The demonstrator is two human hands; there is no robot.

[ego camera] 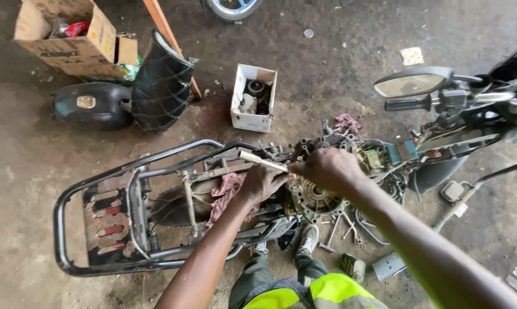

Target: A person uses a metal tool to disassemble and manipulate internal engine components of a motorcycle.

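My left hand point(262, 182) and my right hand point(325, 167) meet over a bare engine casing point(315, 197) on a stripped motorcycle frame point(138, 220). Both hands grip a long pale tool point(262, 161), like a screwdriver, whose handle sticks out to the upper left. A dirty pink rag point(227, 191) lies on the frame just left of my left hand. The tool's tip is hidden by my fingers.
Another motorcycle's mirror point(412, 83) and handlebar point(436, 103) reach in from the right. A small white box of parts point(253, 97), a black fuel tank point(92, 105), a seat point(162, 83) and a cardboard box point(70, 37) lie on the dirt floor behind. Wrenches point(338, 229) lie by my shoes.
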